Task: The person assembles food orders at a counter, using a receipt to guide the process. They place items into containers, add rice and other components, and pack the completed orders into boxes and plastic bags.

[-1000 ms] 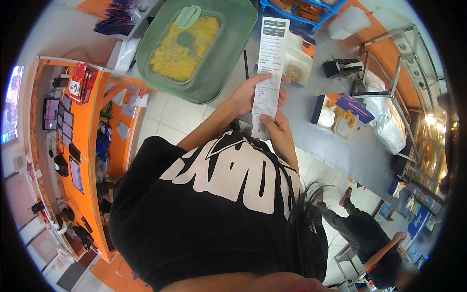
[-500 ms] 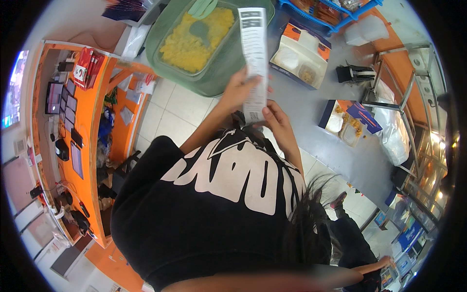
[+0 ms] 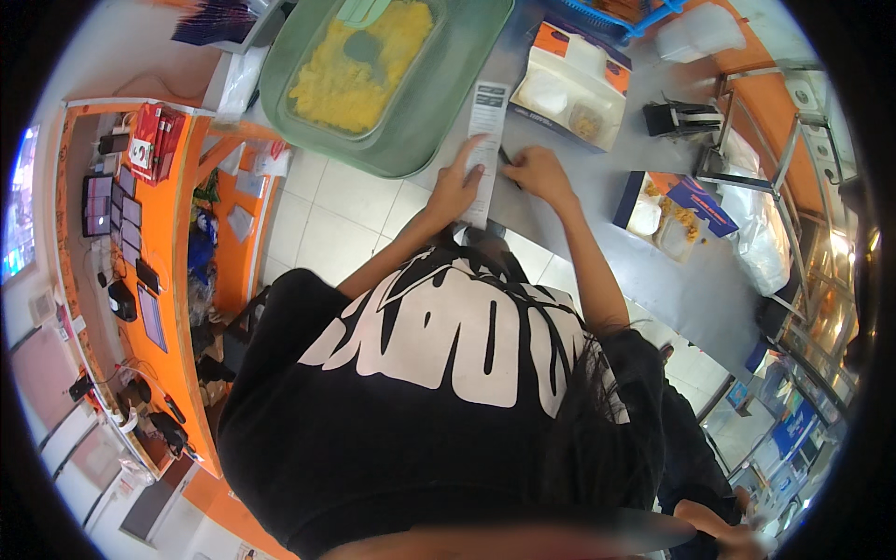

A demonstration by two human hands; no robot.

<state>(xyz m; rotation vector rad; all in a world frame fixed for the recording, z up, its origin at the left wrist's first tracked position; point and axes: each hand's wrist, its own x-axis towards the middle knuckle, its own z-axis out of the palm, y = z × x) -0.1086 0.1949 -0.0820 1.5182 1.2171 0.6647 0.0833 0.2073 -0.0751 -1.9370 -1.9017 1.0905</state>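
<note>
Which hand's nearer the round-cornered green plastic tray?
Left. The left hand, holding a long white paper strip, is just right of the tray; the right hand is farther right, beyond the strip.

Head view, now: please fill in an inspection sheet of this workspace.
Surface: grey counter, with a sheen.
Job's things: long printed slip; thin dark stick beside it.
Clutter: green tray bearing a tub of yellow food; two open boxes with food; blue basket.
Hands: left hand holds the slip; right hand is at the stick, grip unclear.
Cables: thin cord by the orange shelf.
Surroundings: tiled floor; another person, lower right.
</note>
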